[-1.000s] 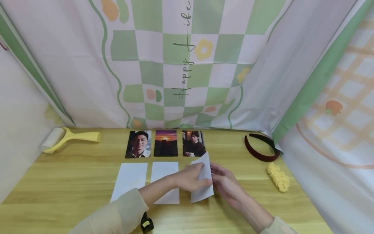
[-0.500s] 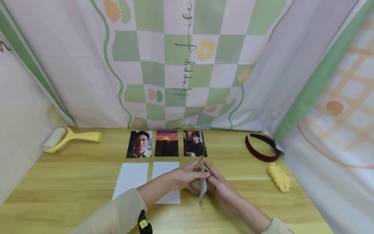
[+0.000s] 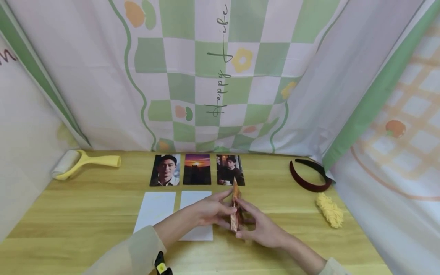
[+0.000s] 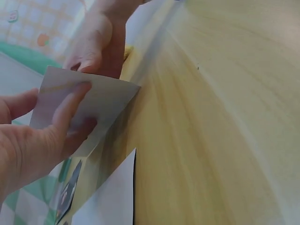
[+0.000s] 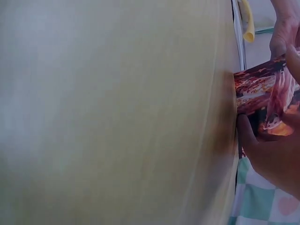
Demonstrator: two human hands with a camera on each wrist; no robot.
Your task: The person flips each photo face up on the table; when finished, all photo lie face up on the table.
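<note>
A photo card stands on edge between both hands, close above the table in front of the right-hand photo. Its face, seen in the right wrist view, is a red, orange and dark picture; the back is white. From the left, my left hand holds the card, its fingers spread over the white back. My right hand grips it from the picture side, thumb low at the near edge. Two white cards lie face down to the left, the second partly under the left forearm.
At the back lie a portrait photo and a sunset photo. A yellow-handled lint roller is far left. A dark red headband and a yellow yarn bundle are on the right. A patterned curtain hangs behind.
The card turned from showing its white back to standing edge-on, with its reddish picture side now partly visible. My right hand shifted its fingers along the card; the left hand drew slightly left.
</note>
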